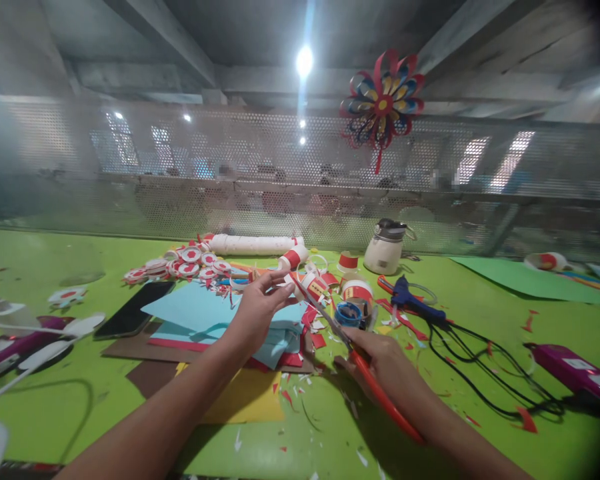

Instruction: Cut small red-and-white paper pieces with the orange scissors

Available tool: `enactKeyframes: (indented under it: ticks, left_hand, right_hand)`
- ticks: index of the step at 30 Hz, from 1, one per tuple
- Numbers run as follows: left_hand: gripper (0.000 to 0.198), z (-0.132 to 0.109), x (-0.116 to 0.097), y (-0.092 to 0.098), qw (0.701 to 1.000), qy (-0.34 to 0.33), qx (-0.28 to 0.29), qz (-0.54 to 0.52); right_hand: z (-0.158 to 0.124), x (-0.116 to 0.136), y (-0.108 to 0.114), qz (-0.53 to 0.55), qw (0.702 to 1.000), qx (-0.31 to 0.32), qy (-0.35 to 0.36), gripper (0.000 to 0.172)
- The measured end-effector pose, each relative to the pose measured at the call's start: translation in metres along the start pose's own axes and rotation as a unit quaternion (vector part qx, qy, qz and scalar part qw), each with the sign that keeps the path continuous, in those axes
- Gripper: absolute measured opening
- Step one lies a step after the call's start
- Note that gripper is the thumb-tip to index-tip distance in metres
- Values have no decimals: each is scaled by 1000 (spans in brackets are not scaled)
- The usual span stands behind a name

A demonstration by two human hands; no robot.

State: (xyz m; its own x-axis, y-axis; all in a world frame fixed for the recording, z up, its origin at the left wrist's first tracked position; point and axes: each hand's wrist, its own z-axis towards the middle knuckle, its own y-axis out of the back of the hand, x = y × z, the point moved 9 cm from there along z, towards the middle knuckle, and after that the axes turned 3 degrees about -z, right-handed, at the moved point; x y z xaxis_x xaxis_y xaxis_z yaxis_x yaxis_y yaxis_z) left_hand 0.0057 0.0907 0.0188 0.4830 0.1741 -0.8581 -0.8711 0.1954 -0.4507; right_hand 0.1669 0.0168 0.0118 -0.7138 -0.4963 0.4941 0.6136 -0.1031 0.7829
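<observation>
My left hand (259, 308) is raised over the paper pile, thumb and fingertips pinched on a small white piece of paper (290, 281). Orange-handled scissors (386, 399) are gripped in my right hand (390, 363), their blades pointing up and left to the paper at my left fingertips. Whether the blades touch it I cannot tell. Below my left hand lie light blue paper sheets (185, 310), with brown and yellow sheets (250, 399) beneath. Just beyond the blades are a blue tape roll (347, 313) and red-and-white paper cups (357, 292), some of them cut.
Red-and-white paper rosettes (190, 255) are heaped at the back left, near a black phone (135, 310). On the right are a blue glue gun (413, 300), its black cord and a purple device (575, 370). A white bottle (384, 248) stands behind. Paper scraps litter the green table (405, 447).
</observation>
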Motion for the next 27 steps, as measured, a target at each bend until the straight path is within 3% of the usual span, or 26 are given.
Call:
enactKeyframes:
  ticks: [10, 19, 27]
  left_hand:
    - [35, 4, 4, 4, 999, 12, 10, -33]
    - [38, 1, 4, -1, 1000, 8, 6, -16]
    - [30, 0, 1, -2, 1000, -8, 6, -11]
  right_hand:
    - [1, -1, -1, -35, 999, -11, 24, 35]
    - [-1, -2, -1, -52, 999, -13, 2, 33]
    - [-1, 1, 0, -44, 999, -17, -6, 32]
